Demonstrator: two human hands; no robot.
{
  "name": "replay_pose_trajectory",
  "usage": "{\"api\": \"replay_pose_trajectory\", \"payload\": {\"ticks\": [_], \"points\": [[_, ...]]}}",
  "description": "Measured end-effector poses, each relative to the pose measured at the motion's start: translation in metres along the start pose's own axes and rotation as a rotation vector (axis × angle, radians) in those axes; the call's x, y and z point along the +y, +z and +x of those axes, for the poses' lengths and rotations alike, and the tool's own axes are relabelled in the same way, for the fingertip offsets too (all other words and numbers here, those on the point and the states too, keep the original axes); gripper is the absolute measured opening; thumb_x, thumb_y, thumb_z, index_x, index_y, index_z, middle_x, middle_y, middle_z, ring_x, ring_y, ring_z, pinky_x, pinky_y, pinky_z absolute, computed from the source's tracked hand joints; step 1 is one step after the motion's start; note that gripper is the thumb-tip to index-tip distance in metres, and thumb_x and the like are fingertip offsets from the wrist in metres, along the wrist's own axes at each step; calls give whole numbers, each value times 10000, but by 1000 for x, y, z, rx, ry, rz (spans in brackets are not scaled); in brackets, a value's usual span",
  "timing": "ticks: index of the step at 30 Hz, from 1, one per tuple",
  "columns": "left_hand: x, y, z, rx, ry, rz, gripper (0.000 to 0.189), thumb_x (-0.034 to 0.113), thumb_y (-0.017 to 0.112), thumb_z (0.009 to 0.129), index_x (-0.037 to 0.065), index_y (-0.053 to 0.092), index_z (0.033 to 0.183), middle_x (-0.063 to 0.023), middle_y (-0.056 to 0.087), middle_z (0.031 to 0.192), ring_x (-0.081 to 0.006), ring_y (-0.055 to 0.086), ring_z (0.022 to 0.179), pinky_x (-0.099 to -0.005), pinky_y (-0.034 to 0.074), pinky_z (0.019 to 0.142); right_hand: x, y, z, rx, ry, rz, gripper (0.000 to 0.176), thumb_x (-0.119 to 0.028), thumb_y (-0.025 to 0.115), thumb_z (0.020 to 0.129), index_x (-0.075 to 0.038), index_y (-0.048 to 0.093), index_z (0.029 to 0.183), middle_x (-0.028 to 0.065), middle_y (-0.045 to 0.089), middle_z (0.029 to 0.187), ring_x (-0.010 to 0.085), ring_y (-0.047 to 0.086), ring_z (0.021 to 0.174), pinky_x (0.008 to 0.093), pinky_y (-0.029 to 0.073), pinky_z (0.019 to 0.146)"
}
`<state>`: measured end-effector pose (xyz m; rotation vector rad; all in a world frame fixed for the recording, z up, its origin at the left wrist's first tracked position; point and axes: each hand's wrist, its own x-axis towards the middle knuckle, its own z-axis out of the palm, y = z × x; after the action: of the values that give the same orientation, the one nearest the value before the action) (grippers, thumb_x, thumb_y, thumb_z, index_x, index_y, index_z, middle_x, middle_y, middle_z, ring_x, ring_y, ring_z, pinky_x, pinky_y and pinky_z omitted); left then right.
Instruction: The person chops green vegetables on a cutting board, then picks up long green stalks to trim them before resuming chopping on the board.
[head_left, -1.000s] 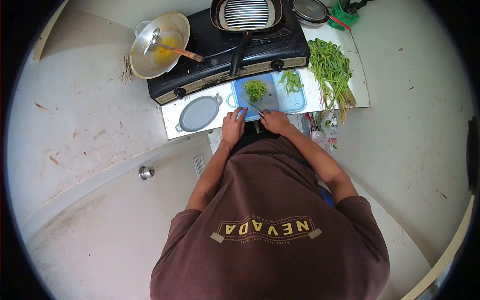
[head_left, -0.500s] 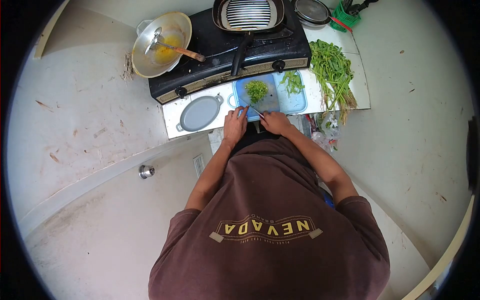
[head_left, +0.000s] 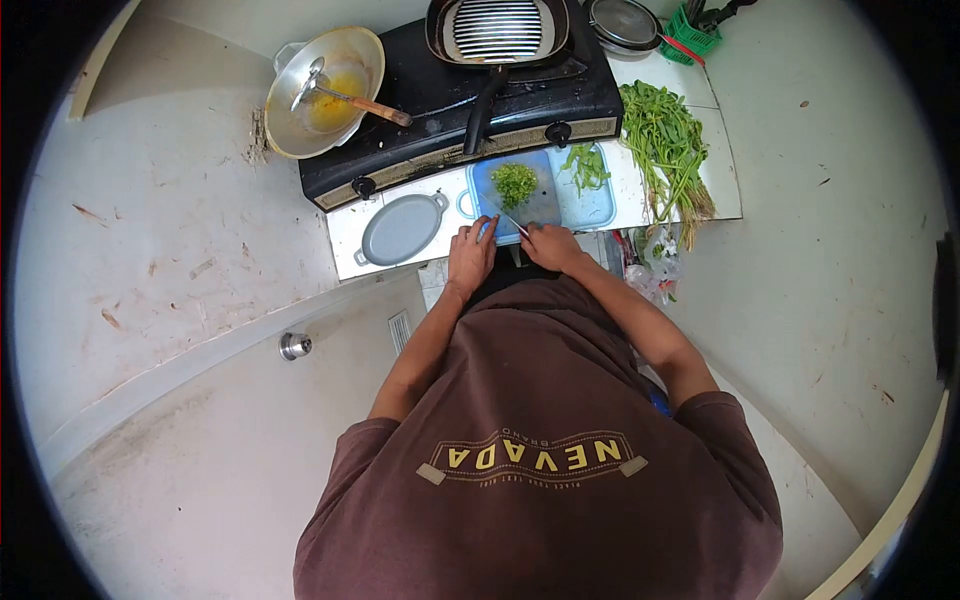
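My right hand (head_left: 550, 247) grips a small knife (head_left: 517, 226) by its handle, with the blade pointing up and left over the near part of a blue cutting board (head_left: 547, 205). My left hand (head_left: 471, 255) rests at the board's near left edge. Its fingers are bent together close to the blade tip, and whatever they pinch is too small to make out. Just beyond the blade lies a heap of finely chopped greens (head_left: 514, 184). Some uncut green leaves (head_left: 588, 167) lie in a light blue tray (head_left: 597, 207) at the board's right.
A grey oval plate (head_left: 402, 230) lies left of the board. Behind stands a black gas stove (head_left: 430, 125) bearing a wok (head_left: 290, 125) with a ladle and a grill pan (head_left: 432, 35). Leafy greens with roots (head_left: 665, 135) cover the counter's right side.
Hardly anything differs. Both hands and the knife keep nearly the same place at the board's near edge, with only a slight shift of the left fingers and the whole view.
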<state>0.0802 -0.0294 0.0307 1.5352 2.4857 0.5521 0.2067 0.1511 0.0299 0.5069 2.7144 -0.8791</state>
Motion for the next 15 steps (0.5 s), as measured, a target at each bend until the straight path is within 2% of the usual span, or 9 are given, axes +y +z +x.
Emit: {"api": "replay_pose_trajectory", "payload": {"ticks": [4,9,12,15], "points": [[-1,-1,0,-7,-5,-30,488,113,630,941,124,555,1423,-86,581,1310,-325,589,1020,-450,493,866,2,7,-5,18,-68,-6,403,-361,530,1006,27,639,1004,262,704,789,450,706,758,544,569,719],[-4,-3,0,18,-3,-79,429,104,627,942,103,589,1369,-86,603,1278,-318,597,1022,-447,492,878,0,6,0,-8,-23,-58,376,-343,523,999,12,646,975,238,717,819,426,720,798,541,572,747],[-3,-4,3,83,-8,-130,398,107,616,955,96,595,1353,-103,639,1202,-322,603,1018,-442,489,889,1,-1,6,55,-1,-63,384,-356,529,999,6,653,979,229,717,803,416,723,783,536,573,729],[0,-12,17,139,-60,-192,410,126,615,956,103,595,1365,-117,666,1080,-339,614,930,-447,501,840,4,-11,16,136,2,-83,401,-386,541,996,-5,663,984,215,716,774,405,724,754,524,574,703]]}}
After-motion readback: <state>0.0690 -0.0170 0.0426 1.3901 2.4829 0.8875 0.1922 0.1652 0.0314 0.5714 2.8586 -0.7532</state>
